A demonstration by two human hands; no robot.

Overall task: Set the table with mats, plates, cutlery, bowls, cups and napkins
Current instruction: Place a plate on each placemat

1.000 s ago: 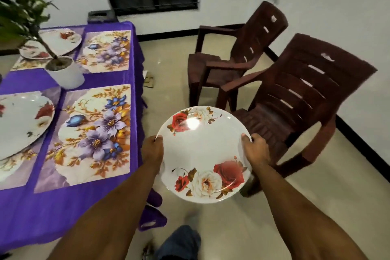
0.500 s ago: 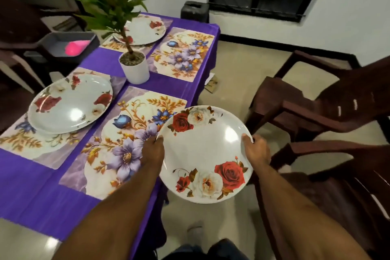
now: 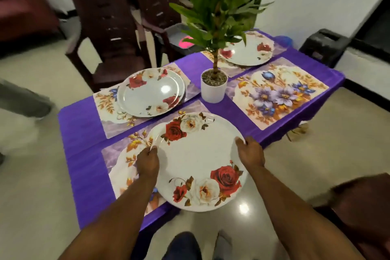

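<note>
I hold a white plate with red and white roses [image 3: 198, 160] by its rim, my left hand [image 3: 147, 159] gripping the left edge and my right hand [image 3: 251, 152] the right edge. The plate hovers over the near floral mat [image 3: 122, 158] and sticks out past the front edge of the purple-clothed table [image 3: 80, 124]. Two more rose plates lie on mats: one at the far left [image 3: 150, 92], one at the far right behind the plant [image 3: 249, 50]. A fourth floral mat [image 3: 278, 95] on the right carries nothing.
A potted plant in a white pot [image 3: 213, 87] stands at the table's middle. Dark brown plastic chairs [image 3: 109, 34] stand beyond the table, and another chair [image 3: 363, 202] is at my lower right. A black box [image 3: 322, 46] sits on the floor by the far corner.
My view swung left around the table. The plate, held in both hands throughout, has moved from over the floor to above the near mat.
</note>
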